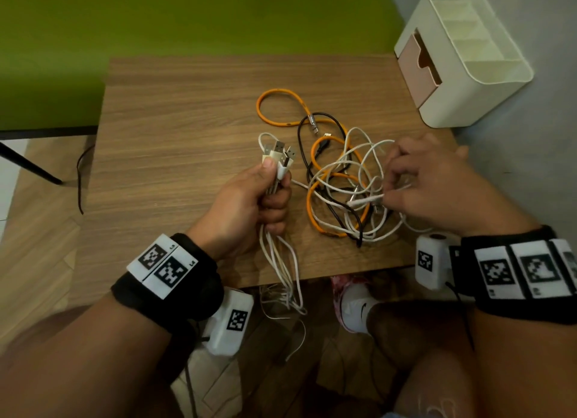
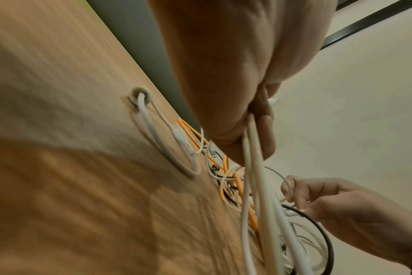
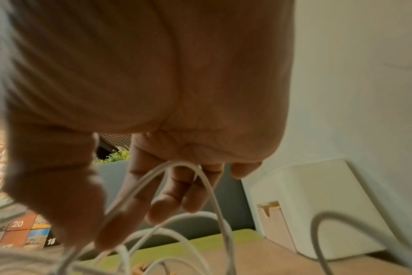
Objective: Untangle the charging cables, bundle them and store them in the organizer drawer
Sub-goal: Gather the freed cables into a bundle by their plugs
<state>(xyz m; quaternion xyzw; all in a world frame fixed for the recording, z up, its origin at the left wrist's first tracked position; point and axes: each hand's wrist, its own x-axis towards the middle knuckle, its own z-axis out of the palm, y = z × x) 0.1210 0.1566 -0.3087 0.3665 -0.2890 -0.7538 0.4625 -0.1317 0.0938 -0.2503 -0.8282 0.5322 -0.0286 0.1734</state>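
Note:
My left hand (image 1: 265, 192) grips a bunch of white cables (image 1: 279, 255) just below their USB plugs (image 1: 279, 155); the loose ends hang over the table's front edge. In the left wrist view the same white cables (image 2: 254, 167) run down out of my left hand (image 2: 256, 130). A tangle of white, orange and black cables (image 1: 340, 196) lies on the table to the right. My right hand (image 1: 402, 183) pinches a white cable (image 1: 365, 200) in that tangle. In the right wrist view white loops (image 3: 176, 232) pass under the fingers (image 3: 167, 204). An orange cable (image 1: 281, 93) loops behind.
A cream organizer (image 1: 487, 83) with a pink drawer (image 1: 420, 71) stands at the table's back right corner, also in the right wrist view (image 3: 318, 204). The wooden table (image 1: 175, 136) is small; a green surface lies beyond it. My legs and a shoe are below the front edge.

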